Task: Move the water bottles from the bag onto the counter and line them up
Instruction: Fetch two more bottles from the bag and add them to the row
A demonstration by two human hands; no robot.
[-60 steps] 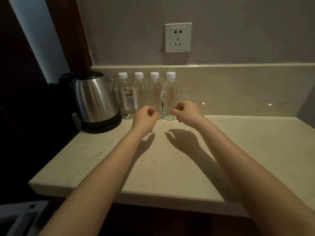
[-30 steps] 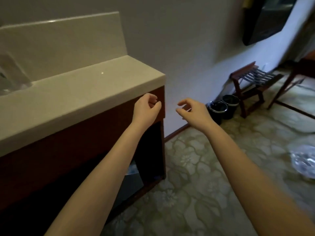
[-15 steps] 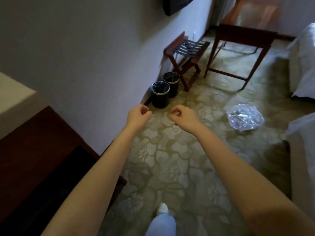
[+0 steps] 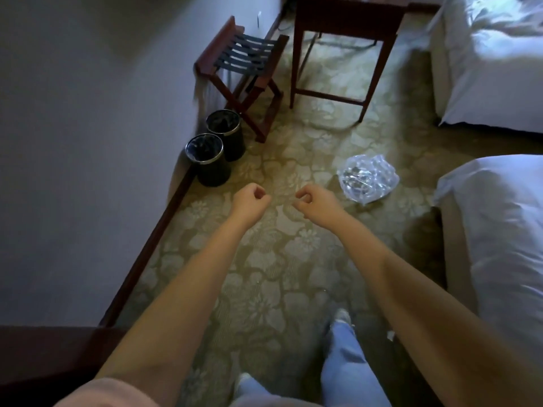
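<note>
A crumpled clear plastic bag point(image 4: 367, 179) lies on the patterned carpet, between the beds and the wall. What it holds is too blurred to make out. My left hand point(image 4: 249, 201) and my right hand point(image 4: 318, 202) are stretched out side by side above the carpet, both with curled fingers and holding nothing. The bag sits just beyond and to the right of my right hand, apart from it. The counter and the bottles lined up on it are out of view.
Two black waste bins point(image 4: 210, 160) stand against the wall on the left, with a folding luggage rack point(image 4: 244, 66) and a wooden table point(image 4: 340, 48) behind them. White beds point(image 4: 493, 230) fill the right side. A dark cabinet corner point(image 4: 44, 356) is at lower left.
My view has swung from the counter with its row of bottles round to the room's floor. The bag has come nearer and more central. Both hands stay curled and hold nothing.
</note>
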